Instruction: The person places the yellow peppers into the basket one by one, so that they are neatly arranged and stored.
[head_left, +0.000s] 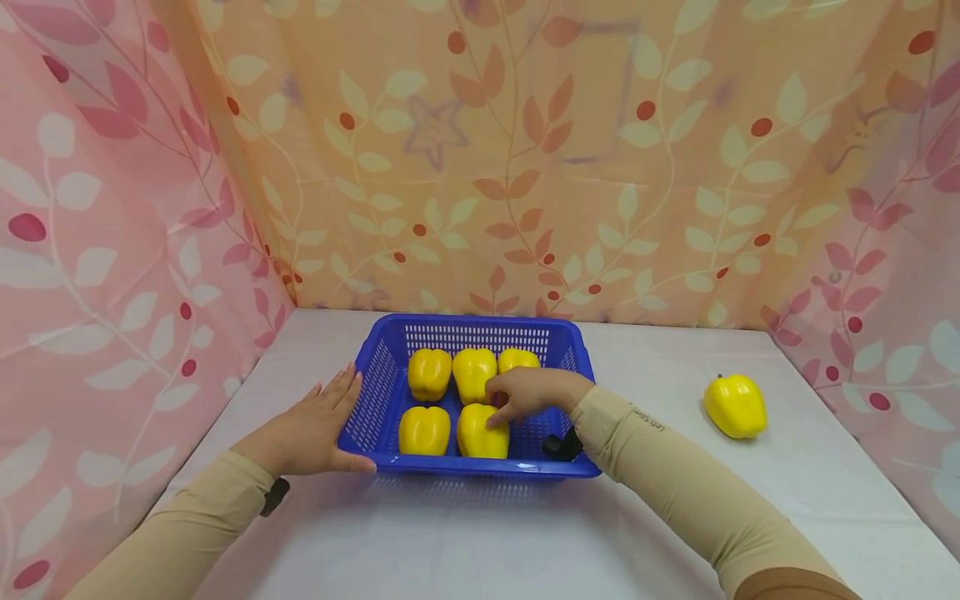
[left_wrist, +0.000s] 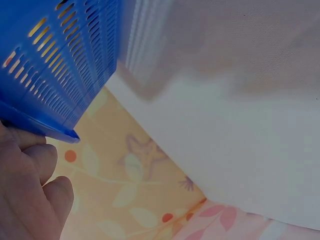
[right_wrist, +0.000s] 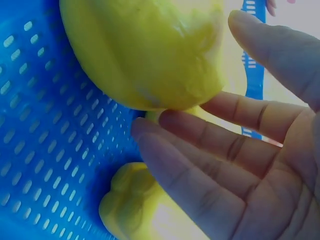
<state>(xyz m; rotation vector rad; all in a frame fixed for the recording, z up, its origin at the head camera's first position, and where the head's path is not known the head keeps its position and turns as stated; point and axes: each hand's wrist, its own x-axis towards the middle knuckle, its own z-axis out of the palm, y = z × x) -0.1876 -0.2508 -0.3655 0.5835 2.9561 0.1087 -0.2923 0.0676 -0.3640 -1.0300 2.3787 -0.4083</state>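
A blue perforated plastic basket [head_left: 480, 465] holds several yellow bell peppers in two rows. My left hand [head_left: 315, 429] rests against its left rim, fingers extended along the side and thumb at the front corner. In the left wrist view, the fingertips [left_wrist: 42, 160] lie right at the rim. My right hand [head_left: 528, 392] reaches into the basket over the front-row bell pepper [head_left: 480, 437]. The right wrist view shows that bell pepper [right_wrist: 145, 55] close up, with loosely extended fingers [right_wrist: 220, 140] at its edge and the thumb apart from it.
Another yellow bell pepper [head_left: 737, 407] lies on the white-covered table [head_left: 660, 517], right of the basket. Floral curtains [head_left: 510, 150] enclose the back and both sides. A black wrist device [head_left: 562, 446] overlaps the basket's front right corner.
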